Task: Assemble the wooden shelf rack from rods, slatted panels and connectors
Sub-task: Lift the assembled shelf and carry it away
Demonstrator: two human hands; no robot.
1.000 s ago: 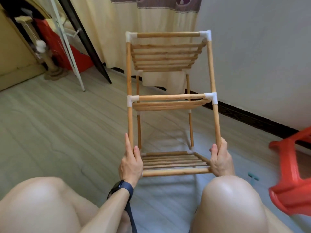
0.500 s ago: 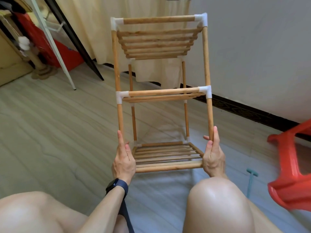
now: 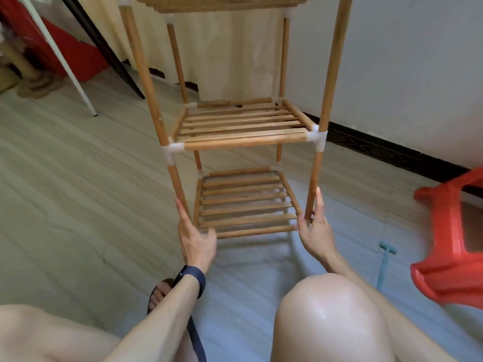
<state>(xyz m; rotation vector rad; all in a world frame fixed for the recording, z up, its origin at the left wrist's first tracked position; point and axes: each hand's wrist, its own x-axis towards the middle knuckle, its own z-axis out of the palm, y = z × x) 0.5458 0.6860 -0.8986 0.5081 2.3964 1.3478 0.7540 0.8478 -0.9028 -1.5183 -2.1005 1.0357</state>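
Head view: the wooden rack (image 3: 243, 143) stands upright on the floor (image 3: 78, 178), its top shelf running out of frame. The left hand (image 3: 196, 239) lies along the left front post (image 3: 177, 184), fingers straight, thumb down by the bottom rail (image 3: 256, 231). The right hand (image 3: 315, 231) mirrors it on the right front post (image 3: 313, 178). Neither grip wraps anything; both are flat and open, pressing in from either side, likely to steady the frame and square its legs. White connectors (image 3: 317, 137) look seated at the middle shelf. A red stool (image 3: 449, 257) sits well apart on the right.
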